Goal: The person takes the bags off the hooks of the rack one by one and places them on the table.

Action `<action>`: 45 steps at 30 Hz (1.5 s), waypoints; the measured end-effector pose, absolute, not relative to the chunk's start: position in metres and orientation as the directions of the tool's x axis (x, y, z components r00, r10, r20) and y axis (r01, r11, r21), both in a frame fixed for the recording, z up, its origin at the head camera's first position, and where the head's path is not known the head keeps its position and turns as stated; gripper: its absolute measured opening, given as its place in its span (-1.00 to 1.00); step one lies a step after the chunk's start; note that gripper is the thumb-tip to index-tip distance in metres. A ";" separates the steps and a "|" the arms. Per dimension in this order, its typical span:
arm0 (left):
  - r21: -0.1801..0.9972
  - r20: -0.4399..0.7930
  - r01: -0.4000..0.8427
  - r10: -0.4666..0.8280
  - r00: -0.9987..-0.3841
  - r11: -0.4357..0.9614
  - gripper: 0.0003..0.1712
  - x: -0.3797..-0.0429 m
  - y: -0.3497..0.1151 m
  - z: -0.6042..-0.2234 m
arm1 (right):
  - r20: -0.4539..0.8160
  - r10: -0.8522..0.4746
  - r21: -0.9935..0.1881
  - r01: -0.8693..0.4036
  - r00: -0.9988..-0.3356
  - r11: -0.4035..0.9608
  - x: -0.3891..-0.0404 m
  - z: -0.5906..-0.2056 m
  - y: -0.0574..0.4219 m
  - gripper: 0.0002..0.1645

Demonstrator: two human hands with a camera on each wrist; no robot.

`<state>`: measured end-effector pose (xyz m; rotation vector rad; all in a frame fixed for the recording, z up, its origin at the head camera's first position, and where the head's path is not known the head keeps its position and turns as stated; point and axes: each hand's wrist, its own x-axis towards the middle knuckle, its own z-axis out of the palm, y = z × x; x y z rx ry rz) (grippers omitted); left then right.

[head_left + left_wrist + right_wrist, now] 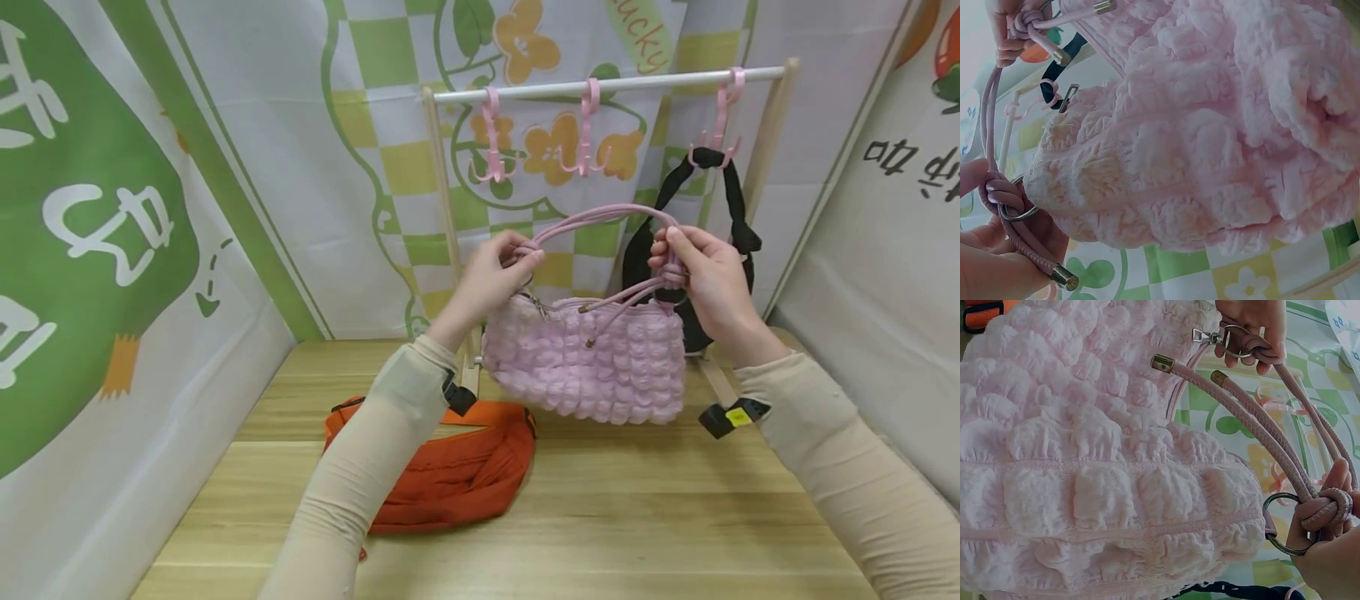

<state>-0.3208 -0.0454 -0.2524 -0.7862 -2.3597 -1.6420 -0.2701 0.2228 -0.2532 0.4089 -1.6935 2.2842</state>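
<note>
A pink puffy handbag (pixel 592 367) hangs in the air between both hands in the head view. My left hand (pixel 498 275) pinches its strap at the left knot, beside a metal ring (pixel 1019 212). At the other end, my right hand (pixel 708 279) grips the strap knot (pixel 1329 512) near the right ring (pixel 1279 550). Between the hands the strap (pixel 600 212) arches upward. Loose cord ends with metal tips fall across the bag's front. Part of the right-hand fingers is hidden behind the strap.
Behind the bag stands a rack with a white bar (pixel 540 90). Pink hooks (pixel 492 137) hang from it, and a black bag (pixel 637 250) is on the right one. An orange-red bag (pixel 465 475) lies on the wooden table (pixel 637 517), under the left forearm.
</note>
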 end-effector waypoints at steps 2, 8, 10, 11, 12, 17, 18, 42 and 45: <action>0.841 0.400 0.483 0.321 -0.859 0.244 -0.73 -0.320 -0.046 -0.252 | 0.372 0.043 -0.889 -0.369 -0.927 -0.271 -0.270 -0.254 0.223 -0.74; 0.882 0.372 0.440 0.322 -0.871 0.168 -0.70 -0.318 -0.048 -0.250 | 0.366 0.018 -0.907 -0.361 -0.930 -0.218 -0.272 -0.259 0.225 -0.77; 0.892 0.365 0.427 0.323 -0.873 0.146 -0.69 -0.318 -0.049 -0.250 | 0.365 0.004 -0.914 -0.360 -0.931 -0.185 -0.273 -0.260 0.226 -0.77; 0.897 0.361 0.420 0.324 -0.875 0.136 -0.69 -0.318 -0.050 -0.250 | 0.365 0.000 -0.917 -0.360 -0.931 -0.169 -0.273 -0.261 0.226 -0.76; 0.901 0.357 0.414 0.324 -0.876 0.130 -0.69 -0.318 -0.050 -0.249 | 0.367 -0.006 -0.920 -0.362 -0.930 -0.150 -0.274 -0.261 0.226 -0.76; 0.918 0.343 0.387 0.314 -0.885 0.088 -0.71 -0.317 -0.052 -0.248 | 0.387 -0.044 -0.916 -0.378 -0.921 -0.138 -0.276 -0.265 0.226 -0.79; 0.922 0.340 0.381 0.311 -0.887 0.077 -0.72 -0.316 -0.052 -0.248 | 0.391 -0.053 -0.913 -0.380 -0.919 -0.145 -0.276 -0.265 0.226 -0.79; 0.949 0.315 0.299 0.235 -0.920 -0.101 -0.87 -0.315 -0.053 -0.248 | 0.390 -0.197 -0.902 -0.416 -0.899 0.116 -0.271 -0.267 0.227 -0.85; 0.949 0.313 0.291 0.220 -0.924 -0.124 -0.91 -0.314 -0.053 -0.248 | 0.402 -0.217 -0.892 -0.434 -0.890 0.126 -0.271 -0.268 0.225 -0.84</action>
